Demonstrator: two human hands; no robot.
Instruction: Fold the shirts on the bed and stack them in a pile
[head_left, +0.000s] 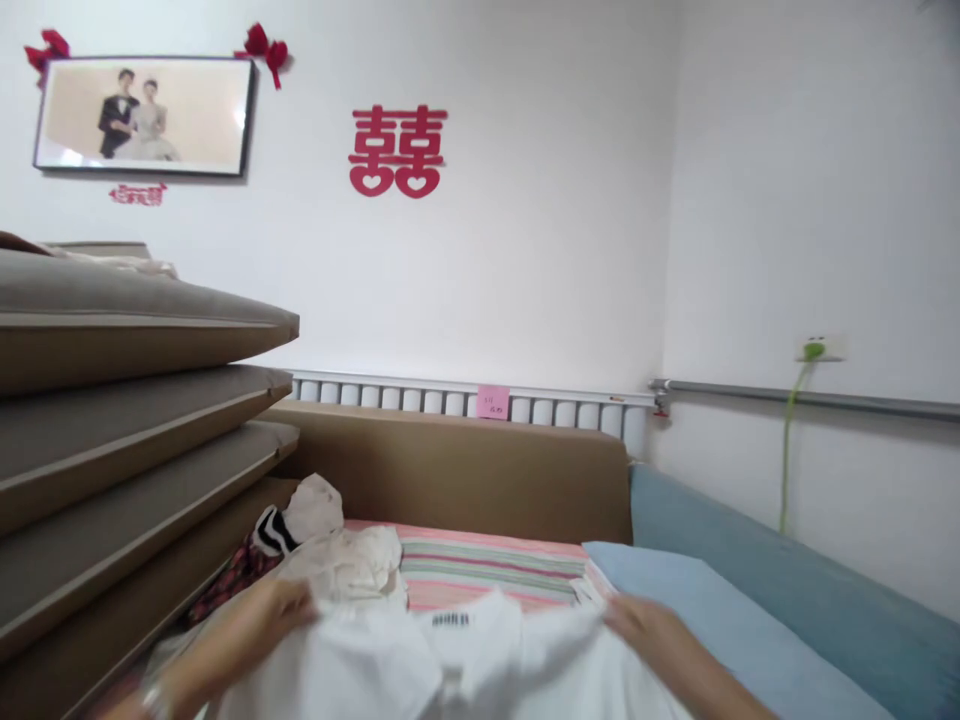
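Observation:
A white garment (465, 665) with a label at its collar lies spread on the bed at the bottom of the head view. My left hand (274, 610) rests on its left shoulder area, fingers curled into the cloth. My right hand (637, 620) grips the right shoulder edge, fingers closed on the fabric. Just beyond the garment lies a cream crumpled piece of clothing (352, 560) and a black-and-white striped item (271, 532).
Stacked brown cushions (112, 400) rise at the left. A striped pink sheet (487, 570) covers the bed, with a brown headboard (465, 470) behind and a light blue pillow (720, 620) and blue padding at the right. A radiator runs along the wall.

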